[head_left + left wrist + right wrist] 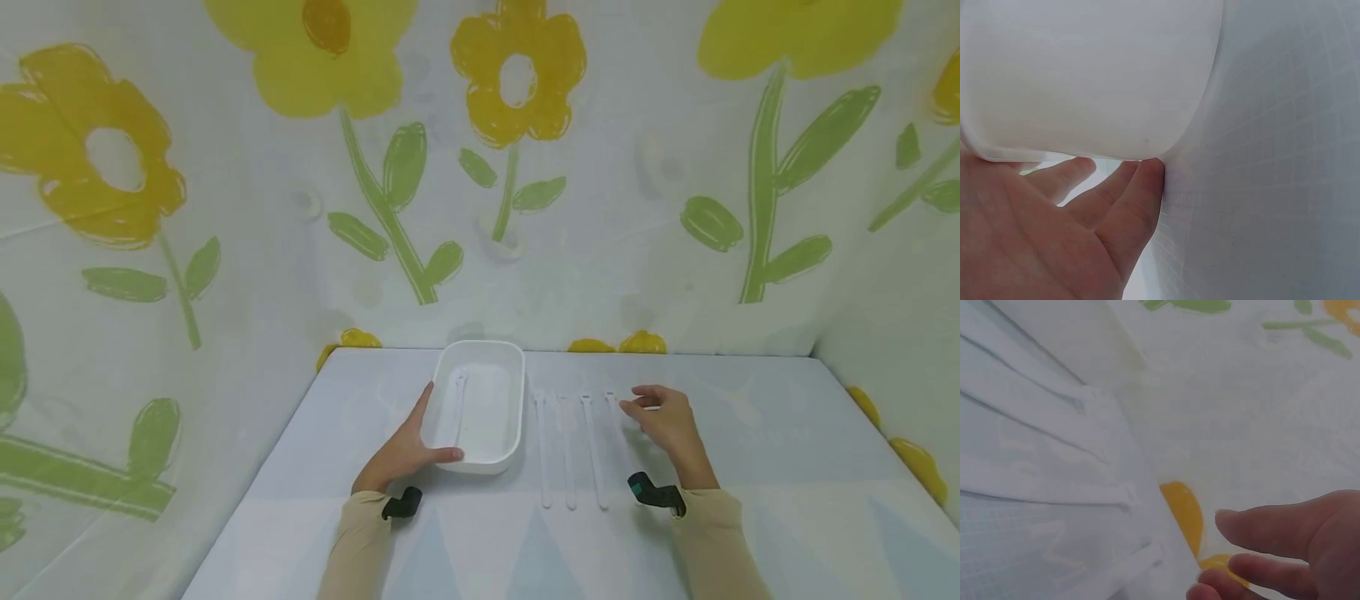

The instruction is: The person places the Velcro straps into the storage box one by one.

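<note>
A white rectangular container (491,412) stands at the table's middle, with one thin white stick (459,408) lying inside along its left side. My left hand (405,454) holds its left side, thumb over the near rim. In the left wrist view, the fingers of the hand (1054,231) touch the outer wall of the container (1091,75). Several similar sticks (592,442) lie in a row right of it. My right hand (669,425) is beside the top of the rightmost one. In the right wrist view, the hand (1285,544) has thumb and fingers apart, holding nothing.
The pale table (780,433) reaches back to a white sheet with yellow flowers (630,208), which also hangs along both sides. A small black device (403,504) is on the left wrist and another (654,492) on the right.
</note>
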{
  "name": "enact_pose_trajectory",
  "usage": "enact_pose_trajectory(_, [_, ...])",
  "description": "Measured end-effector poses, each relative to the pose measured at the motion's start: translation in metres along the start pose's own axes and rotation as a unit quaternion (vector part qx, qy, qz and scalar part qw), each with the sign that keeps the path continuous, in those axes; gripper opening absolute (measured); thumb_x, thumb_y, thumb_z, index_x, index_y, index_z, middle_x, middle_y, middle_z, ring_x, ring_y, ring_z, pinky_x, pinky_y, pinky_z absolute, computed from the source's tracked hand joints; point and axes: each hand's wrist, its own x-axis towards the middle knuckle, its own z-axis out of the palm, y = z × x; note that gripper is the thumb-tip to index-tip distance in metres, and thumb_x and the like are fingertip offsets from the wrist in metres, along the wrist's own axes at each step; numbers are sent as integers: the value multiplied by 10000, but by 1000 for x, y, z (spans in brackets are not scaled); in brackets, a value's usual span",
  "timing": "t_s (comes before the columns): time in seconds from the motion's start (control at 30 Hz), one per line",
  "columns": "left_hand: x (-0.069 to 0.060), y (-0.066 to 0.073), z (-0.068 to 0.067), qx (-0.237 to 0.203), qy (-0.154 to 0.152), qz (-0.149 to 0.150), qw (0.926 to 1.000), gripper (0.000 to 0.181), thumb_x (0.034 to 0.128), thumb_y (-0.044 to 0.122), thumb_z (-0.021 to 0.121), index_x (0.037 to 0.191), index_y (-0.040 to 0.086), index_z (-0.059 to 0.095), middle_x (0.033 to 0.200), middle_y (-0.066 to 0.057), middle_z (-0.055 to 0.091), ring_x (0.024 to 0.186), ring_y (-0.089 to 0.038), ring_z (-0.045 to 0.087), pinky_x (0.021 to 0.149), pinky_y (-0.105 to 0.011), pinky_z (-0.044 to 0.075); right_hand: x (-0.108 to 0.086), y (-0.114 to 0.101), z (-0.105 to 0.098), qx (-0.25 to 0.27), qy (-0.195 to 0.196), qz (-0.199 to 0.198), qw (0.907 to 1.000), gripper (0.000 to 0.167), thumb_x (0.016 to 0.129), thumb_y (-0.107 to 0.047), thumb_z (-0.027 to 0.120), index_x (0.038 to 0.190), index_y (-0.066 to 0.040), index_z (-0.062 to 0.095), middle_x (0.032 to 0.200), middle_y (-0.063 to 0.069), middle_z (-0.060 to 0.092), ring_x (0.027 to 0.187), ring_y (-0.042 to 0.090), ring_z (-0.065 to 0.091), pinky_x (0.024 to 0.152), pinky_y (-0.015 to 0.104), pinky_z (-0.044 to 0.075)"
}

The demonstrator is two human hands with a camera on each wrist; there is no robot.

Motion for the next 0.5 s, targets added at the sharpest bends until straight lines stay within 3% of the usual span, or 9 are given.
enact_pose_trajectory(0.2, [2,1,1,-76,-38,79,9999,1360,710,461,936,1676,304,-7,1762,-52,96,1562,-368,266,1230,-672,253,1,5,0,-283,-286,120,9991,578,990,-297,686,1429,43,526,1332,305,592,1007,340,665,850,429,585])
enact_pose_trajectory(0.5, [2,-1,0,-94,-101,0,9999,1379,700,506,934,1675,306,-21,1765,-64,68,1592,-377,198,1237,-682,226,1,8,6,-494,-384,280,9976,592,970,-274,715,1414,64,518,1318,318,587,1050,378,634,911,456,597])
